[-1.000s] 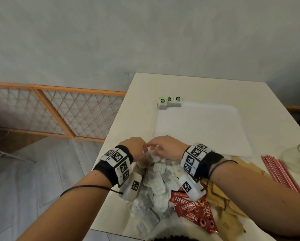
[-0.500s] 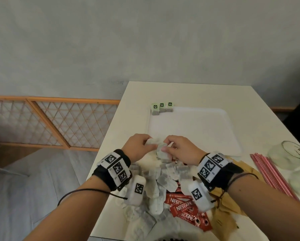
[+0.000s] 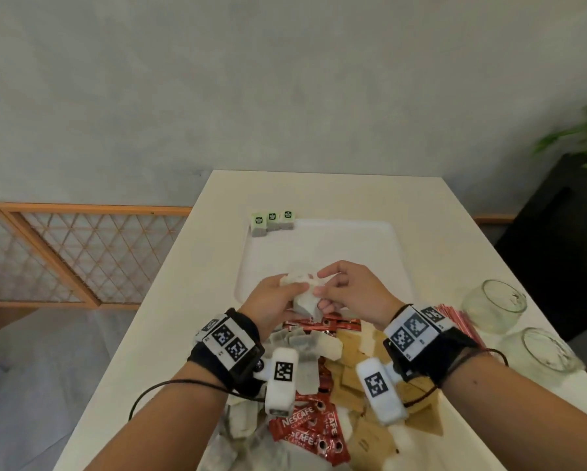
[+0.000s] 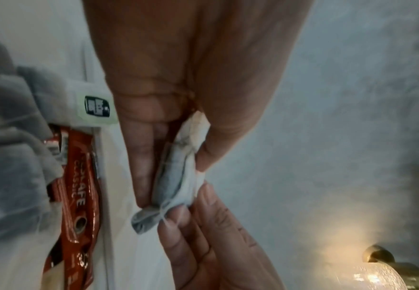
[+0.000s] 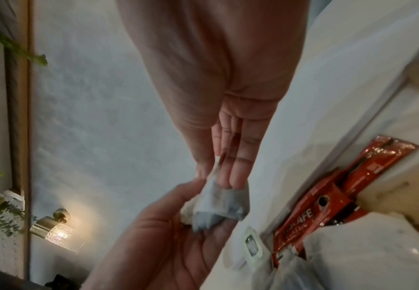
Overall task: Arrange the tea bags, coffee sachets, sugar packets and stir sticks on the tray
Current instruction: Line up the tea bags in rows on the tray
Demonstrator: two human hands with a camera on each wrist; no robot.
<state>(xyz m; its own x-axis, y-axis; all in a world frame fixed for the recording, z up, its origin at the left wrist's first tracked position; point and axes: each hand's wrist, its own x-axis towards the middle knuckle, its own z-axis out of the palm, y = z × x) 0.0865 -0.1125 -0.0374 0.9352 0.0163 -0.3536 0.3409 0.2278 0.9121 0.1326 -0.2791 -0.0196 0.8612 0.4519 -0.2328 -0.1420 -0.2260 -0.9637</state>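
Observation:
Both hands hold one grey-white tea bag (image 3: 305, 302) above the near edge of the white tray (image 3: 353, 246). My left hand (image 3: 278, 300) pinches the tea bag (image 4: 176, 176) between thumb and fingers. My right hand (image 3: 343, 294) pinches the tea bag (image 5: 218, 206) from the other side. Three tea bags with green tags (image 3: 272, 224) stand in a row at the tray's far left corner. Below the hands lies a pile of tea bags (image 3: 302, 345), red coffee sachets (image 3: 305, 430) and brown sugar packets (image 3: 360, 379). Red stir sticks (image 3: 462, 322) lie to the right.
Two glass jars (image 3: 494, 305) (image 3: 543, 348) lie on the table at the right. A dark cabinet with a green plant (image 3: 580, 137) stands beyond the table's right edge. A wooden lattice railing (image 3: 81, 253) runs along the left. A lit lamp (image 5: 57, 229) shows in the wrist views.
Both hands have lifted away from the pile toward the tray, carrying one tea bag between them. The head view has tilted up and shifted right.

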